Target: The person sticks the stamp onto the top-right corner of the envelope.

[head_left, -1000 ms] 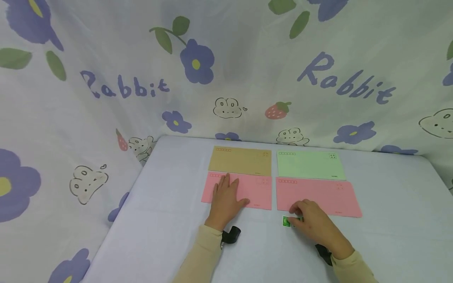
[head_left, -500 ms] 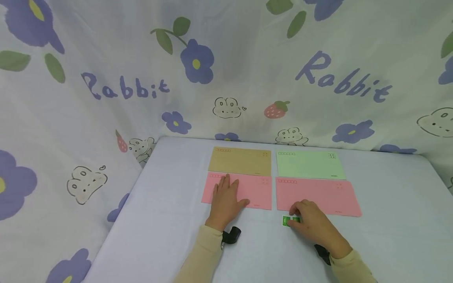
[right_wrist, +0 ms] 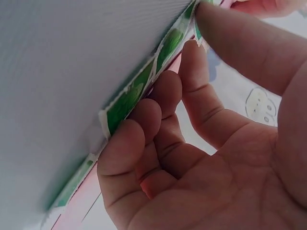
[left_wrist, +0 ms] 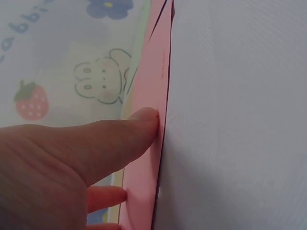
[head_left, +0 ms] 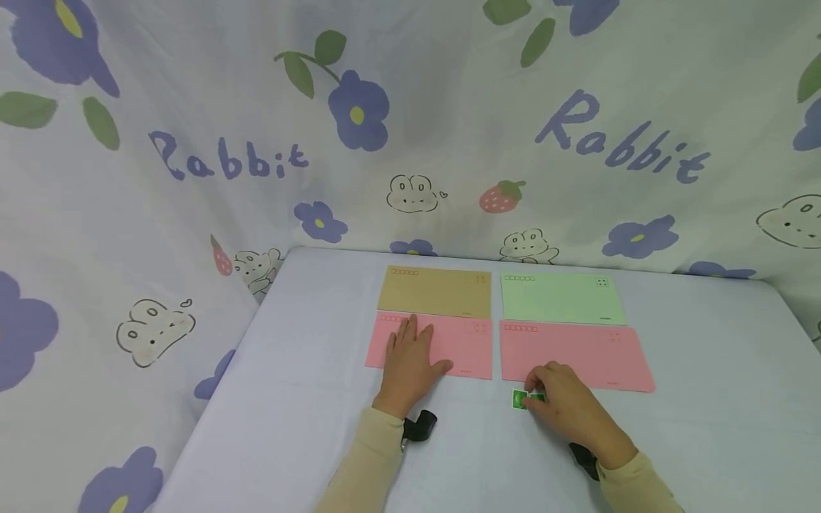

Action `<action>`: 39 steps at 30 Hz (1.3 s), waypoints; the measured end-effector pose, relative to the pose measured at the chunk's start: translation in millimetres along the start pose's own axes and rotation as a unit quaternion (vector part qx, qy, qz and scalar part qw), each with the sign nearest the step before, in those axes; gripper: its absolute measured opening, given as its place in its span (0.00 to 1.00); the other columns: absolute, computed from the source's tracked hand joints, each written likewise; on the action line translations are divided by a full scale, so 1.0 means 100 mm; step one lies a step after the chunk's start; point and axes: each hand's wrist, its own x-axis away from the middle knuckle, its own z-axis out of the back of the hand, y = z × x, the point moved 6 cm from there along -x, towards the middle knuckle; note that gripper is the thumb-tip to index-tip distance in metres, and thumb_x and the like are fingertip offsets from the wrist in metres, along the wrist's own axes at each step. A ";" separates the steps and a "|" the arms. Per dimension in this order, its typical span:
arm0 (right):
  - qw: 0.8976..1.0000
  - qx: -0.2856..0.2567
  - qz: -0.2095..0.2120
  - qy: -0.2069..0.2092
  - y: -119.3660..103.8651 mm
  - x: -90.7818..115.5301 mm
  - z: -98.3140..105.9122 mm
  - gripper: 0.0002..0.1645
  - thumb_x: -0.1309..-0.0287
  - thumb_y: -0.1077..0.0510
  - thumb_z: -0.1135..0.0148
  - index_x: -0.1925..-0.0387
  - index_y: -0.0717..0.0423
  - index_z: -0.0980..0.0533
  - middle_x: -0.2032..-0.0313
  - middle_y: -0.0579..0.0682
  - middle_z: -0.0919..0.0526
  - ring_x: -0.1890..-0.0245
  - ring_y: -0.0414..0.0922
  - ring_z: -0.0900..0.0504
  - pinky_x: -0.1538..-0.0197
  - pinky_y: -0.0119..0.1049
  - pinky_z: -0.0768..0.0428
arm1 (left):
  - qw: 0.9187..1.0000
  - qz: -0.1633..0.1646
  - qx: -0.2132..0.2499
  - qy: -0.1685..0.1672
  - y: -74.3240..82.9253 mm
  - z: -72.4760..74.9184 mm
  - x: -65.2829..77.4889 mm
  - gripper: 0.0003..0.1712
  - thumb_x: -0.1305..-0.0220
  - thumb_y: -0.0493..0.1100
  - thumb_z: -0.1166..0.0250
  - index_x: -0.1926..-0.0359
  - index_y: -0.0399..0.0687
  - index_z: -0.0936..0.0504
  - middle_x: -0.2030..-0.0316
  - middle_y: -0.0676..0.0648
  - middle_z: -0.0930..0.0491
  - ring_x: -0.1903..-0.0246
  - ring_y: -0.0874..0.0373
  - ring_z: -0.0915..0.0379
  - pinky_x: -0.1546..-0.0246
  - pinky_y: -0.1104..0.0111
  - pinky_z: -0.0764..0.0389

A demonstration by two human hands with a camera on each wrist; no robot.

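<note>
My left hand lies with fingers spread on the left pink envelope. In the left wrist view its thumb presses near the front edge of that pink envelope. Just in front of the right pink envelope, my right hand is bent over a row of small green stamps. Seen from the right wrist, several green stamps with white edges lie in line, and the thumb and index finger pinch at the far one. The other fingertips rest along the row. From the head, the palm hides most of the stamps.
A tan envelope and a light green envelope lie behind the two pink ones. The white-covered table meets a patterned curtain at the back and left.
The right thumb has shifted slightly, so more of the second green stamp shows beside the first. The left hand stays on its envelope.
</note>
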 end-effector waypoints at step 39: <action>0.997 -0.080 -0.005 0.007 -0.06 -0.04 0.12 0.03 0.35 0.62 0.36 0.65 0.54 0.23 0.71 0.42 0.22 0.69 0.40 0.26 0.67 0.31 0.23 | 1.000 -0.006 -0.012 0.003 0.01 0.03 0.01 0.42 0.41 0.55 0.27 0.32 0.38 0.27 0.27 0.30 0.41 0.26 0.37 0.50 0.27 0.43 0.47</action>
